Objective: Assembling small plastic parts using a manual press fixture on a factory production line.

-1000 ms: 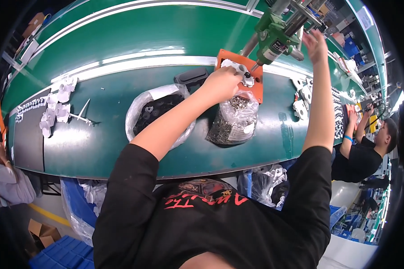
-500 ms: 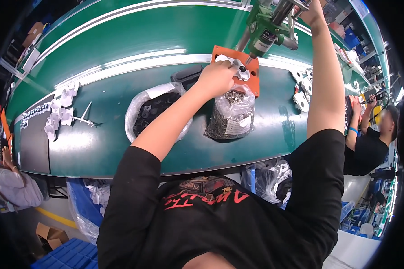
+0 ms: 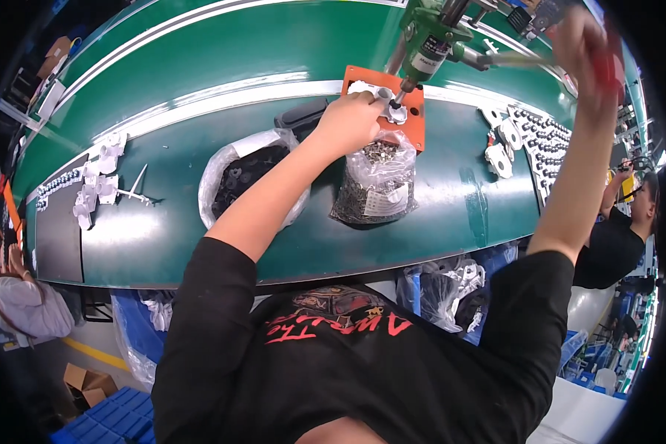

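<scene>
On the orange plate, a white plastic part lies under the green bench press. My left hand is closed on this part's left side, its fingertips partly hidden. The press's spindle tip reaches down onto a small black piece on the part. At the upper right my right hand, smeared by motion, is closed around the end of the press lever. A red patch shows beside that hand; what it is cannot be made out.
Just below the plate stands a clear bag of small screws. A bag of black parts sits left of it, near a dark grey case. White parts lie at far left, others at right beside a studded tray.
My right hand has swung right and nearer, pulling the lever round. The press spindle has come down onto the black piece. My left hand stays on the white part.
</scene>
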Available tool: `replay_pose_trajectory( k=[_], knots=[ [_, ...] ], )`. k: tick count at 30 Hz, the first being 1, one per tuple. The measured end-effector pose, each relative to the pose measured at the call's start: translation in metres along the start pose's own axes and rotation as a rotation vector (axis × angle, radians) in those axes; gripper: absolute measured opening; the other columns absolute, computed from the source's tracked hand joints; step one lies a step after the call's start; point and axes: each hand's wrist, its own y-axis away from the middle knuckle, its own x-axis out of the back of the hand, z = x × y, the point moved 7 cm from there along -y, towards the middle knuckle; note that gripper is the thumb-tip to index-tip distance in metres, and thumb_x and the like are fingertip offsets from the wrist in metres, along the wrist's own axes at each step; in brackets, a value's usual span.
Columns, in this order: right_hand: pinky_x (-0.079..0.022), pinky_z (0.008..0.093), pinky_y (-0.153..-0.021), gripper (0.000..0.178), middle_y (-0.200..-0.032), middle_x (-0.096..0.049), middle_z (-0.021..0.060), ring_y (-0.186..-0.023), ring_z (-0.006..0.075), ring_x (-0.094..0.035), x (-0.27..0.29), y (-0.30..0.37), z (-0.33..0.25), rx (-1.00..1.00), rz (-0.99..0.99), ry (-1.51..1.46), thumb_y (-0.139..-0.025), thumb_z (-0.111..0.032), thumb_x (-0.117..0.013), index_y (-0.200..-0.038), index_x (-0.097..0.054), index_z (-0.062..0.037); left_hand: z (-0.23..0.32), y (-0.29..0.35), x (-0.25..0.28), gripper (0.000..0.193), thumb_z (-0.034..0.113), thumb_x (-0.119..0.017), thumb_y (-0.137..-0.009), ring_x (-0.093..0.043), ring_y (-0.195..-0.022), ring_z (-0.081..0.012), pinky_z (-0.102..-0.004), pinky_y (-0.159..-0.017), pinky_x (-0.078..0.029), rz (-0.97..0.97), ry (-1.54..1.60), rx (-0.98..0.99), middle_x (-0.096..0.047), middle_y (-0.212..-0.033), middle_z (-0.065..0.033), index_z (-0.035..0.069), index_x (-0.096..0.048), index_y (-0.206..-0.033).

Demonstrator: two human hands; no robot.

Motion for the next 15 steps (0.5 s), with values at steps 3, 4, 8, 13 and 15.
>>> replay_pose_trajectory(
  k=[3, 4, 8, 13, 15],
  knots=[
    [-0.047, 0.0404, -0.069, 0.035, -0.051, -0.054, 0.0117, -0.052, 0.0304, -0.056, -0.156, 0.036, 0.088, -0.329, -0.267, 1.303, -0.080, -0.039, -0.060, -0.076, -0.066, -0.0057, -0.006, 0.007, 0.004, 0.027, 0.012, -0.056, -0.071, -0.059, -0.088, -0.0309, -0.0409, -0.077, -0.049, 0.008, -0.046, 0.004, -0.060, -0.092, -0.0137, 0.003, -0.059, -0.096],
    [-0.049, 0.0353, -0.062, 0.033, -0.058, -0.058, 0.0136, -0.060, 0.0288, -0.060, -0.175, 0.033, 0.129, -0.701, -0.544, 1.454, -0.078, -0.040, -0.063, -0.089, -0.066, -0.0093, -0.015, 0.016, 0.015, 0.027, 0.013, -0.056, -0.071, -0.059, -0.088, -0.0308, -0.0408, -0.077, -0.049, 0.019, -0.079, 0.048, -0.060, -0.091, -0.0136, 0.003, -0.059, -0.096],
    [-0.044, 0.0320, -0.051, 0.036, -0.051, -0.054, 0.0089, -0.048, 0.0245, -0.055, -0.161, 0.039, 0.108, -0.527, -0.134, 1.159, -0.080, -0.041, -0.060, -0.090, -0.065, -0.0070, -0.012, 0.006, 0.004, 0.030, 0.015, -0.056, -0.072, -0.059, -0.087, -0.0304, -0.0408, -0.076, -0.049, -0.029, -0.030, 0.041, -0.060, -0.090, -0.0134, 0.004, -0.059, -0.100],
    [-0.047, 0.0316, -0.072, 0.058, -0.060, -0.056, 0.0127, -0.061, 0.0144, -0.054, -0.083, 0.032, 0.053, -0.061, 0.319, 0.160, -0.093, -0.046, -0.027, -0.109, -0.054, 0.0031, -0.047, -0.008, 0.007, 0.037, 0.028, -0.056, -0.077, -0.056, -0.098, -0.0308, -0.0412, -0.079, -0.044, -0.145, 0.221, 0.426, -0.060, -0.104, -0.0151, 0.006, -0.057, -0.107],
    [-0.042, 0.0370, -0.087, 0.052, -0.071, -0.058, 0.0119, -0.078, 0.0183, -0.057, -0.045, 0.029, 0.041, 0.092, 0.269, 0.124, -0.096, -0.040, -0.025, -0.112, -0.053, 0.0009, -0.045, -0.028, -0.010, 0.040, 0.030, -0.057, -0.077, -0.051, -0.106, -0.0304, -0.0418, -0.086, -0.040, -0.163, 0.116, 0.286, -0.056, -0.111, -0.0145, 0.008, -0.057, -0.110]
  ],
)
